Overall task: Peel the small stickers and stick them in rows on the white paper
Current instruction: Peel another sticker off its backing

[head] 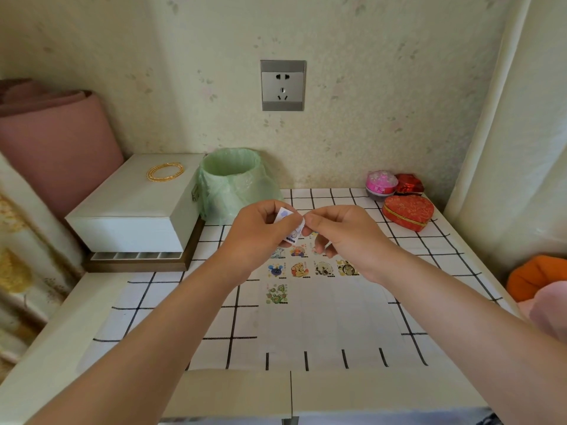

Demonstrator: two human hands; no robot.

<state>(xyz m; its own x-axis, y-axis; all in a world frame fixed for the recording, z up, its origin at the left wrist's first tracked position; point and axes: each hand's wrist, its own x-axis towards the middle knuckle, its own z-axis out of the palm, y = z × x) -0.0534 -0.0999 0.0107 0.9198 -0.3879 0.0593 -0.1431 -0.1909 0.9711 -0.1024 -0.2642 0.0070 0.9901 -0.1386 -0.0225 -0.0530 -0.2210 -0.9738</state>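
A: While both hands meet at the centre of the frame, what have they got hold of?

B: The left hand (pixel 260 228) has its fingers curled round a small sticker strip (pixel 290 223), white with a bluish figure on it, held up above the table. The right hand (pixel 340 234) pinches the strip's right edge between thumb and forefinger. Its other fingers hang loosely curled below.

A: Where is the white paper (pixel 322 320)?

B: It lies flat on the checked cloth (pixel 171 317), just below centre, under the hands.

A: Any stickers on it?

B: Yes. A row of four stuck stickers (pixel 299 269) sits just below the hands. More show above that row, partly hidden by the fingers. One green sticker (pixel 277 294) stands alone at the left, one row further down.

A: And round the edges?

B: At centre left a white box (pixel 132 210) carries a gold bangle (pixel 165 171) on its lid. Just right of it stands a bin (pixel 230 179) lined with a green bag. A red heart-shaped box (pixel 408 211) rests near the cloth's far right corner. A wall socket (pixel 283 85) is at upper centre.
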